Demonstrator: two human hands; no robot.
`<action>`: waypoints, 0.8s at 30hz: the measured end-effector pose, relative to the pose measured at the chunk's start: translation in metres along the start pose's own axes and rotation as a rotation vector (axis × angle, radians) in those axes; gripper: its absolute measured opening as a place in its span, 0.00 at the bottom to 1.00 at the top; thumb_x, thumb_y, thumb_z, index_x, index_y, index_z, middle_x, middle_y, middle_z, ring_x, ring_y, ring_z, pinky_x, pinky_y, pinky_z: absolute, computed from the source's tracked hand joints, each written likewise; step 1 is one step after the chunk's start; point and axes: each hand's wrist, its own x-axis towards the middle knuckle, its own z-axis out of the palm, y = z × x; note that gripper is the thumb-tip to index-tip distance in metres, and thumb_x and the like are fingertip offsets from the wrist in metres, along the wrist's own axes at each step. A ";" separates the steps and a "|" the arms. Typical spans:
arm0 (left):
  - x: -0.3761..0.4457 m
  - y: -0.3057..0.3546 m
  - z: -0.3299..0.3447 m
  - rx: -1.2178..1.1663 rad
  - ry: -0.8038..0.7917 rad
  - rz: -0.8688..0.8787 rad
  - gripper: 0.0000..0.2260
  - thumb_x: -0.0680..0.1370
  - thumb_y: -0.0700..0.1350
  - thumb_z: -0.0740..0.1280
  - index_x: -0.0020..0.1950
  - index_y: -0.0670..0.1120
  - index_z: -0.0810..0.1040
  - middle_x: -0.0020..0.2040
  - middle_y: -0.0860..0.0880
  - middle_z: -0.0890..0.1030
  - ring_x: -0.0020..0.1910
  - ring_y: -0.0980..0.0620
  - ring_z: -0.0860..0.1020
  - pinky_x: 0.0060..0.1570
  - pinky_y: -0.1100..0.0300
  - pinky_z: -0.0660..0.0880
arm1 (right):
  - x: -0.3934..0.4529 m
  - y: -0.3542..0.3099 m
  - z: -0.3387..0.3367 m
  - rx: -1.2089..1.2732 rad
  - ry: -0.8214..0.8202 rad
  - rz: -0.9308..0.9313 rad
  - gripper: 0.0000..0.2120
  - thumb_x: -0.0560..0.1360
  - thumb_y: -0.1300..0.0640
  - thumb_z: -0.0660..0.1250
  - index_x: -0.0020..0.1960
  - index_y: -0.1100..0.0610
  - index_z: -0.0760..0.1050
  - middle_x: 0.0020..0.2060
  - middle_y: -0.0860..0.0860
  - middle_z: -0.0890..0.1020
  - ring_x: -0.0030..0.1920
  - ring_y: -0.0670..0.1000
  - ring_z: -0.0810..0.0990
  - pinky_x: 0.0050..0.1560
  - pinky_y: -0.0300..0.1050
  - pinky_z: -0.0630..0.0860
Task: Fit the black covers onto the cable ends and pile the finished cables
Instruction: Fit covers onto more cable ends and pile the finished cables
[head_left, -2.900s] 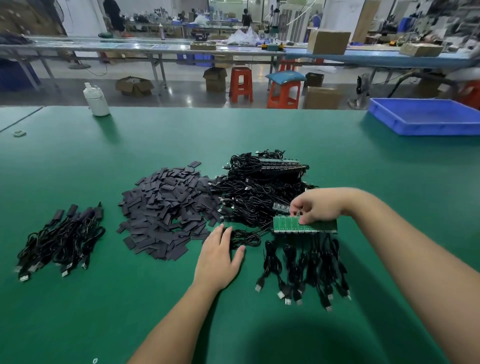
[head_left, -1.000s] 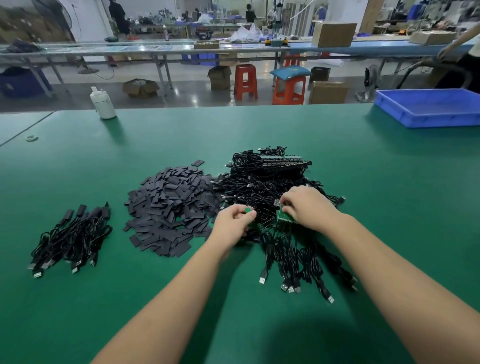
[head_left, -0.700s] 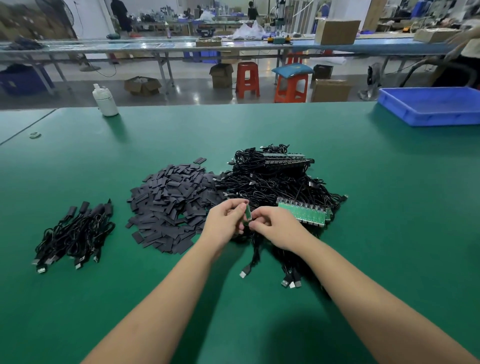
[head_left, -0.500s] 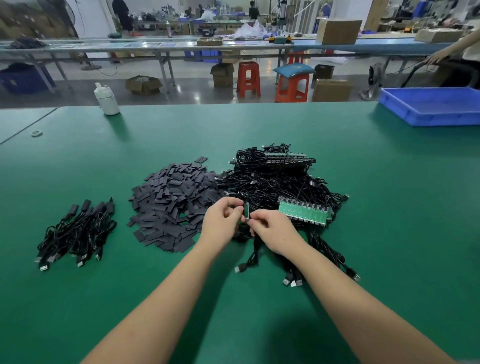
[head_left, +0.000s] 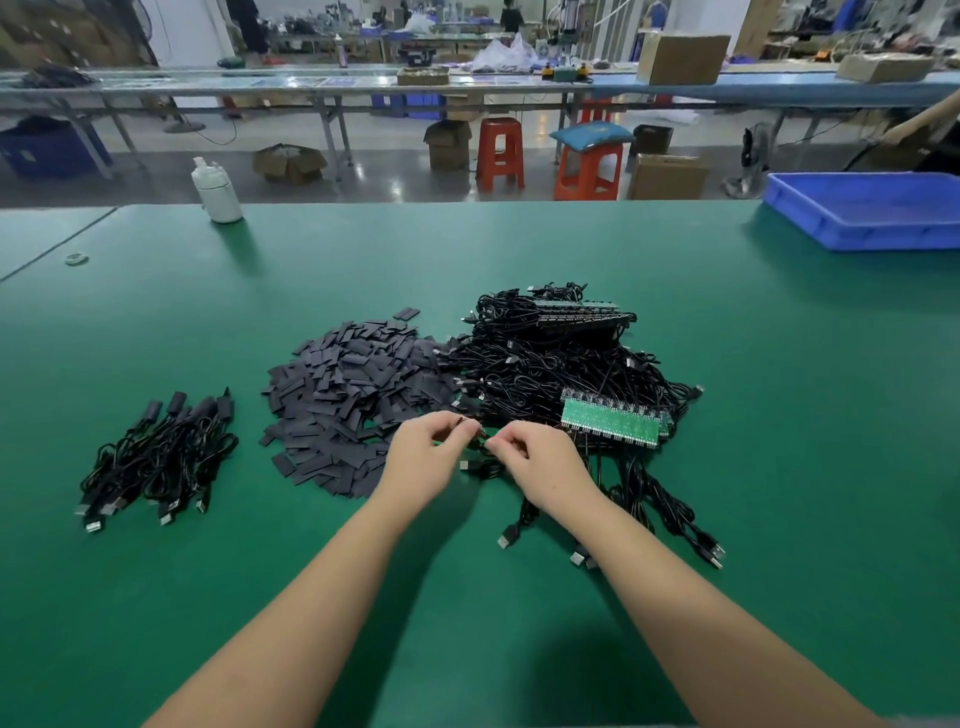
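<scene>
Green matting covers the worktop (head_left: 675, 260), with workshop benches and orange stools behind it. Near the middle lies a heap of flat black covers (head_left: 353, 405), and just to its right a tangle of unfinished cables (head_left: 545, 364) whose plug ends trail toward the person. A green circuit strip (head_left: 613, 423) lies on that tangle, its long axis running left to right. At the far left sits the pile of finished cables (head_left: 156, 457), covered ends pointing away and plugs toward the person. The left hand (head_left: 423, 452) and right hand (head_left: 537, 462) meet just in front of the tangle, fingers curled, each pinching a small cable end (head_left: 470, 431) between them; which way it points is too small to tell
</scene>
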 end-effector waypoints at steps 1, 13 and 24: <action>0.001 -0.001 -0.002 -0.060 -0.036 -0.057 0.14 0.78 0.50 0.69 0.38 0.41 0.80 0.29 0.54 0.73 0.28 0.58 0.66 0.33 0.62 0.64 | 0.001 0.001 0.002 0.019 -0.008 0.018 0.07 0.80 0.48 0.66 0.49 0.51 0.80 0.32 0.43 0.78 0.34 0.42 0.74 0.38 0.39 0.70; -0.006 -0.024 -0.019 -0.191 -0.386 -0.335 0.06 0.75 0.46 0.74 0.41 0.45 0.84 0.36 0.47 0.81 0.33 0.55 0.76 0.31 0.64 0.68 | 0.005 0.006 0.021 0.074 -0.369 0.064 0.14 0.84 0.53 0.59 0.46 0.51 0.81 0.29 0.46 0.71 0.28 0.46 0.66 0.28 0.38 0.63; -0.018 -0.048 -0.019 -0.201 -0.228 -0.512 0.07 0.75 0.46 0.73 0.43 0.42 0.84 0.30 0.50 0.78 0.27 0.55 0.68 0.27 0.63 0.62 | 0.004 0.013 0.066 0.317 -0.392 0.211 0.13 0.83 0.54 0.59 0.43 0.53 0.77 0.30 0.47 0.75 0.25 0.43 0.71 0.28 0.38 0.72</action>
